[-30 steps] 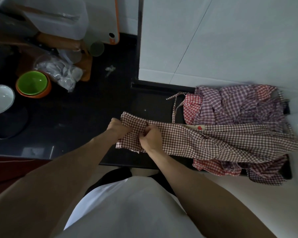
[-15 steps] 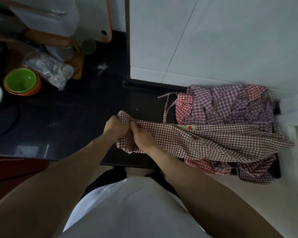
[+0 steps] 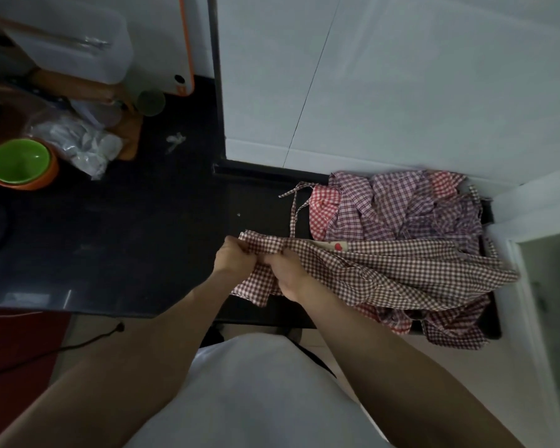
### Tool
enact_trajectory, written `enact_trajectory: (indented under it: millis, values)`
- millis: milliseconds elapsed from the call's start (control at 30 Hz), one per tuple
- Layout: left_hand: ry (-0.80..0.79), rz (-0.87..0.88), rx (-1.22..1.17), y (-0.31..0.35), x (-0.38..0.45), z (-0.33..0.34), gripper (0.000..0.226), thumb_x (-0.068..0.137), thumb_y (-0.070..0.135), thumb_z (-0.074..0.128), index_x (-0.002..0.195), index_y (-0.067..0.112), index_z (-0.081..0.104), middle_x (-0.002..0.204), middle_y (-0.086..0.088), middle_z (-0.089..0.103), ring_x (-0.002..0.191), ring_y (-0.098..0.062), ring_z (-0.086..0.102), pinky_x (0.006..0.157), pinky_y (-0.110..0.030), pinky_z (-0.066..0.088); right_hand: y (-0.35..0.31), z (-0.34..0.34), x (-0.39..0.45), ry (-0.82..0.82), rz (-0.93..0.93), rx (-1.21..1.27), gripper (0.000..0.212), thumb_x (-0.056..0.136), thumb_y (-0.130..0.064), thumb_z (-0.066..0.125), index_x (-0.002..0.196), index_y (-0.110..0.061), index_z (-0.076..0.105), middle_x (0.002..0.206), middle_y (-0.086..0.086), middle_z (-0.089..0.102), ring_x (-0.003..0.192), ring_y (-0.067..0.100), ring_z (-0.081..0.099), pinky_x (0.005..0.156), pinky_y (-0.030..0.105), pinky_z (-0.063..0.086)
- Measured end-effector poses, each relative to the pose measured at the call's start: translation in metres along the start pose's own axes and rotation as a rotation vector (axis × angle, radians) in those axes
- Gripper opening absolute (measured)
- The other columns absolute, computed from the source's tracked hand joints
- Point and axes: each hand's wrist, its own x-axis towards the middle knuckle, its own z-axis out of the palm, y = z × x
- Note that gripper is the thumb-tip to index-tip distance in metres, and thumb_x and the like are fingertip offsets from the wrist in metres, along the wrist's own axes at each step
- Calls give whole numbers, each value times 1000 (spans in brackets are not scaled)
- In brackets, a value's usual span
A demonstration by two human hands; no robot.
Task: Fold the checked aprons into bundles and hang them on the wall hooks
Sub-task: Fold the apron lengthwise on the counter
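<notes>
Head view: my left hand (image 3: 235, 263) and right hand (image 3: 286, 273) each close a grip on the brown checked apron (image 3: 385, 273) (its left end), bunching it over the counter (image 3: 110, 237) to start a bundle.

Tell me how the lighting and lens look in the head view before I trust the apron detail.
Head view: dim on the black counter, brighter on the white wall; the brown checked apron reads sharply where both hands grip it, left hand, right hand; wide-angle bending stretches the forearms at the bottom edge.
</notes>
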Motion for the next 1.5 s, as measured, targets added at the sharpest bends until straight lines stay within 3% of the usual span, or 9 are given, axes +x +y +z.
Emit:
enact_trajectory:
  millis: [167, 333, 500, 667, 867, 1067, 1167, 1300, 1500]
  values:
    - [55, -82, 131, -4, 4, 2, 63, 92, 35, 62, 139, 1, 37, 141, -20, 40, 130, -36, 43, 105, -44, 42, 0, -10, -2, -20, -89, -81, 31, 81, 15, 56, 102, -6, 65, 111, 13, 68, 106, 31, 65, 96, 46, 54]
    - [-29, -106, 119, -8, 17, -2, 56, 94, 45, 58, 124, -3, 56, 116, -14, 63, 90, -24, 62, 68, -32, 49, 10, -20, 13, 156, -288, -569, 39, 89, -14, 67, 127, -12, 61, 125, 5, 65, 117, 22, 60, 105, 41, 49]
    - [-142, -133, -47, -5, 16, -1, 59, 89, 42, 69, 125, -2, 56, 122, -14, 63, 108, -28, 63, 88, -36, 54, 28, -30, 12, 427, -345, -751, 30, 89, -31, 71, 107, -10, 59, 106, 4, 62, 98, 20, 61, 85, 30, 49]
    - [-313, -157, -241, 6, 5, -1, 45, 86, 33, 74, 117, 4, 57, 117, -14, 66, 94, -25, 67, 68, -33, 58, 40, -44, 7, 430, -272, -663, 29, 92, -38, 69, 96, -14, 54, 95, 6, 66, 87, 22, 63, 77, 32, 50]
    - [-350, -100, -142, 27, -5, 10, 53, 86, 35, 74, 123, 4, 51, 110, -15, 64, 87, -25, 69, 60, -32, 60, 27, -49, 5, 269, -150, -420, 11, 97, -24, 63, 99, -15, 67, 109, 6, 71, 98, 24, 67, 89, 44, 58]
    - [-448, -18, -37, 47, -17, 27, 62, 89, 66, 55, 117, 10, 56, 107, -14, 68, 89, -27, 72, 70, -36, 62, 5, -73, -19, -51, -1, -63, 59, 101, -61, 34, 140, -21, 53, 132, 0, 60, 124, 21, 56, 106, 48, 47]
    - [-425, -56, -76, 54, -23, 47, 51, 102, 50, 40, 102, 6, 65, 101, -12, 67, 79, -24, 68, 65, -37, 60, 7, -86, -24, -123, -110, -120, 60, 98, -65, 37, 139, -25, 54, 133, -5, 60, 126, 12, 53, 112, 38, 38]
    - [-287, -82, -51, 43, -20, 62, 30, 95, 32, 58, 90, 4, 66, 91, -13, 69, 75, -24, 67, 76, -41, 61, 15, -89, -19, 69, -212, -415, 45, 102, -51, 45, 131, -20, 60, 130, 2, 64, 125, 22, 57, 107, 34, 41]
    - [-283, -224, -182, 37, -22, 79, 28, 95, 15, 56, 116, -4, 60, 96, -17, 67, 84, -27, 66, 69, -39, 57, 30, -99, -20, 602, -425, -643, 55, 90, -46, 68, 128, -16, 42, 128, 5, 55, 116, 23, 56, 95, 38, 50]
